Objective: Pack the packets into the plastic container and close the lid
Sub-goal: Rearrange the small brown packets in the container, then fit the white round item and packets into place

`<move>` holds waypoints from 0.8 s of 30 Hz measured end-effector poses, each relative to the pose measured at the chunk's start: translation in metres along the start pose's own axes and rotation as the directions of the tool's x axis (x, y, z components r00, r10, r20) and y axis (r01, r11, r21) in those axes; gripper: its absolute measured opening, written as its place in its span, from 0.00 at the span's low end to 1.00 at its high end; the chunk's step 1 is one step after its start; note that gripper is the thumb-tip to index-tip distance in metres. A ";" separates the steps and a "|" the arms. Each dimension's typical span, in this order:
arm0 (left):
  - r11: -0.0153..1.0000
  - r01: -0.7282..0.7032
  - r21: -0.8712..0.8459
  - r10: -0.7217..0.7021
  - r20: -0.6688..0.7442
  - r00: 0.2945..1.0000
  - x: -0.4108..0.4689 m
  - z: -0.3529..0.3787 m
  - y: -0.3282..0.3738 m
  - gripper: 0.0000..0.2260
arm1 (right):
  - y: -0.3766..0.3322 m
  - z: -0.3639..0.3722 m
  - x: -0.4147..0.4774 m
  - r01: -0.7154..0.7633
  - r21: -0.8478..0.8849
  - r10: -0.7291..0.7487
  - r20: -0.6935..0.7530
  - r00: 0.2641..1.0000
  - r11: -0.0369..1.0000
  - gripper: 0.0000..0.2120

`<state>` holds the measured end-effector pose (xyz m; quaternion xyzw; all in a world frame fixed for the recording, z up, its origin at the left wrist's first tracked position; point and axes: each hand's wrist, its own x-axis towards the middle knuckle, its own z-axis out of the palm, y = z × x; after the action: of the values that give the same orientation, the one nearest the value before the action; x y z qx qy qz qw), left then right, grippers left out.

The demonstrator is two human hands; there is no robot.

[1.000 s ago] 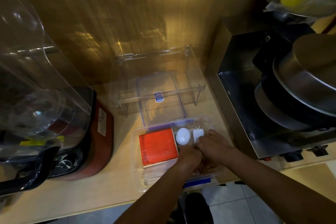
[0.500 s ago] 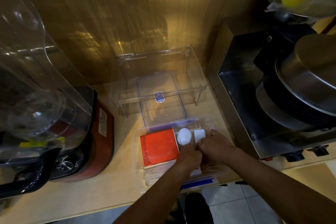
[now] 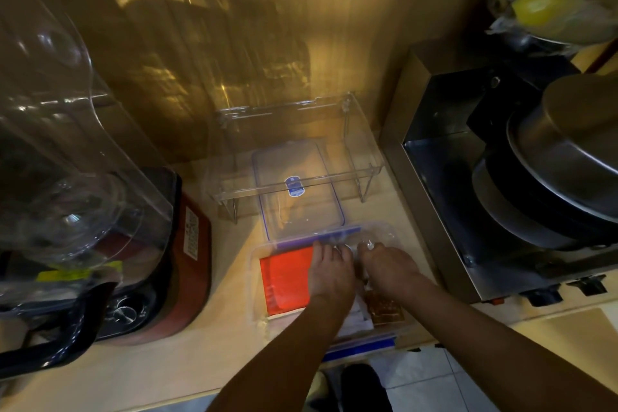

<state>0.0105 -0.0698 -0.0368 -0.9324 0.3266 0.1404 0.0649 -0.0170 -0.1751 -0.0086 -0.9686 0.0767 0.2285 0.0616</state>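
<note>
A clear plastic container (image 3: 257, 294) with blue clips stands at the counter's front edge. Inside it lie an orange packet (image 3: 284, 278) on the left, a brown packet (image 3: 384, 306) on the right and a white packet (image 3: 359, 319) between them. My left hand (image 3: 329, 273) rests flat at the container's far end, fingers stretched over the orange packet's right edge. Beside it, my right hand (image 3: 388, 267) has its fingers curled down on something small and pale that they hide. The clear lid (image 3: 301, 201) with a blue rim lies flat just behind the container.
A clear acrylic rack (image 3: 294, 177) straddles the lid. A red blender base (image 3: 190, 264) with a big clear jug (image 3: 67, 160) stands left. A steel appliance (image 3: 434, 194) holding stacked pans (image 3: 551, 160) stands right. The counter edge and floor tiles (image 3: 468, 388) are below.
Both hands have slid from the container's middle to its far end. They now cover the small white round and square items, and the brown and white packets are uncovered.
</note>
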 end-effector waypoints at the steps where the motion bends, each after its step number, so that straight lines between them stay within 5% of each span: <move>1: 1.000 0.003 0.027 -0.004 0.020 1.000 0.002 -0.001 0.002 0.21 | -0.002 0.001 0.000 -0.010 0.031 0.010 -0.011 1.000 0.999 0.15; 6: 0.999 0.030 -0.012 -0.030 0.027 0.999 0.008 -0.008 0.005 0.24 | -0.001 0.002 0.003 -0.055 0.106 0.054 0.005 0.999 0.993 0.14; 12: 0.987 -0.025 -0.156 -0.022 -0.296 0.955 -0.036 -0.035 -0.005 0.17 | 0.003 0.009 0.010 -0.118 0.224 0.104 0.074 0.992 0.967 0.23; 15: 0.970 0.059 -0.236 -0.126 -0.281 0.952 -0.049 -0.037 -0.020 0.21 | 0.003 0.010 0.016 -0.219 0.390 0.177 0.141 0.974 0.894 0.29; 20: 0.916 0.119 -0.384 -0.226 -0.248 0.942 -0.048 -0.024 -0.045 0.24 | 0.001 0.016 0.026 -0.258 0.630 0.264 0.087 0.961 0.733 0.25; 24: 0.845 0.090 -0.528 -0.254 -0.247 0.935 -0.050 -0.017 -0.055 0.22 | 0.001 0.014 0.026 -0.216 0.628 0.248 0.038 0.968 0.748 0.12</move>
<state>0.0115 -0.0011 -0.0035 -0.9523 0.1979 0.0682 -0.2221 0.0001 -0.1767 -0.0328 -0.8807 0.2693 0.1724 0.3495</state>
